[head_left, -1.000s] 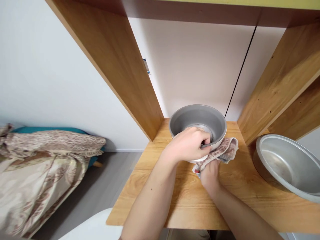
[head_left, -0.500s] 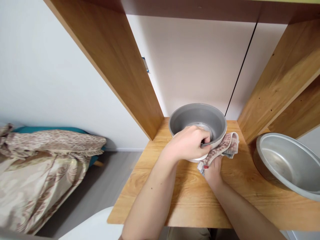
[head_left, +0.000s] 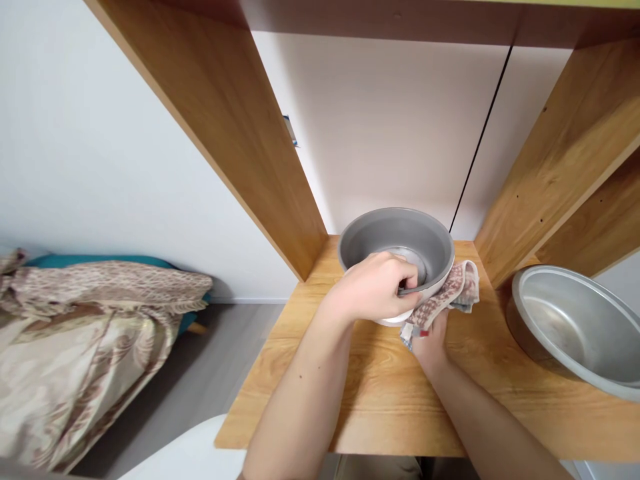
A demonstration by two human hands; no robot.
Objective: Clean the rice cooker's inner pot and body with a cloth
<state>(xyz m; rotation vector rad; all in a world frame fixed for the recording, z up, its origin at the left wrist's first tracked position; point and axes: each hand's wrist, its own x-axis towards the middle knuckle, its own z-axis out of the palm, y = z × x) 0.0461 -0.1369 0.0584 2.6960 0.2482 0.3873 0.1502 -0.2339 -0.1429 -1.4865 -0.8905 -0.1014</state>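
Note:
A grey metal pot [head_left: 395, 237] with a white outside stands on the wooden shelf [head_left: 380, 380]. My left hand [head_left: 373, 287] is closed over its near rim, thumb outside and fingers inside. My right hand [head_left: 430, 337] sits just right of it, below the rim, pressing a brown patterned cloth [head_left: 447, 297] against the pot's outer wall. Most of my right hand's fingers are hidden under the cloth.
A larger steel basin [head_left: 575, 327] rests tilted at the shelf's right end. Slanted wooden side panels [head_left: 240, 113] frame the white back wall. At the left lies a bed with a patterned blanket [head_left: 75, 333], and a white chair edge [head_left: 185, 457] shows below.
My right hand with the cloth has crept a little up and to the right along the pot's outer wall. The left hand and the pot have stayed put.

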